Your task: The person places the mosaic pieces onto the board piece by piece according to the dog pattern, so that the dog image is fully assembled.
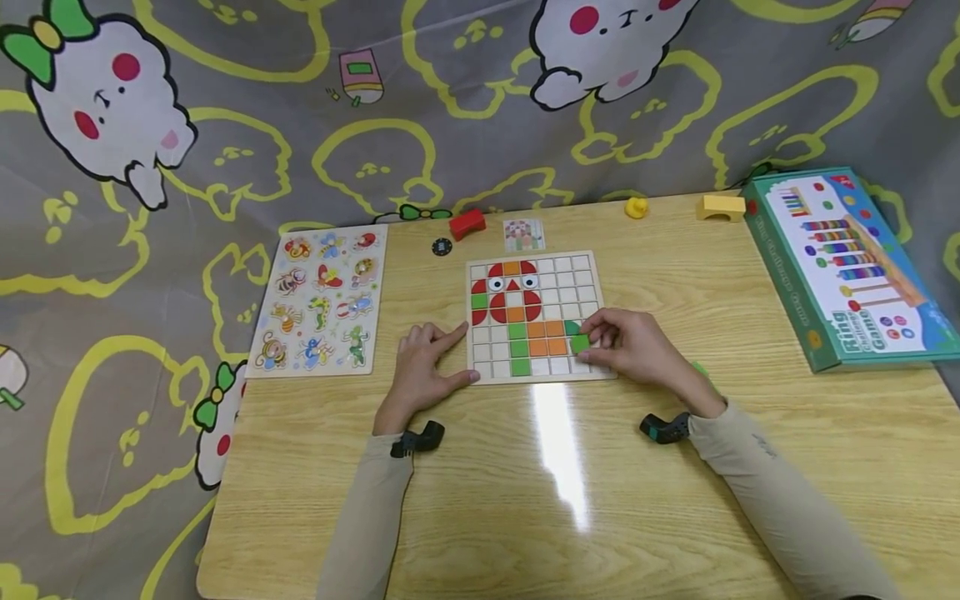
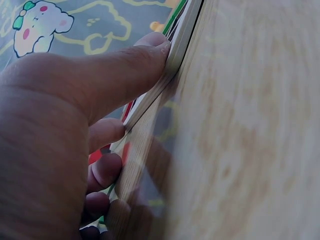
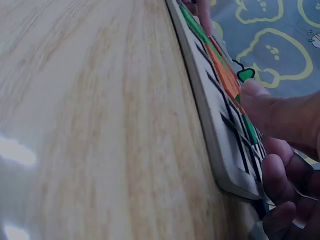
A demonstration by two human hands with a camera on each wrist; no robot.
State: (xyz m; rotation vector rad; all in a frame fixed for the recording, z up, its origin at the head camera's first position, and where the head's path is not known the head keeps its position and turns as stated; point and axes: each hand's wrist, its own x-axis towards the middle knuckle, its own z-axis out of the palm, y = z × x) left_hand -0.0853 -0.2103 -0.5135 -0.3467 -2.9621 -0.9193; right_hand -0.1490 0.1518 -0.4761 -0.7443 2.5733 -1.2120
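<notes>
A wooden grid board lies on the table, part filled with red, orange and green tiles that form a bird-like picture with two eye tiles. My left hand is at its left side, thumb and forefinger spread and touching the edge; in the left wrist view the thumb presses the board's side. Over the right part of the grid, my right hand pinches a green square tile between thumb and fingers. Just behind that tile sits a darker green rounded tile. The right fingers partly cover the nearby cells.
Behind the board lie a picture card, a red block and a black round disc. An insect puzzle board is at left, a boxed ring game at right. A yellow duck and yellow arch block stand at the back edge.
</notes>
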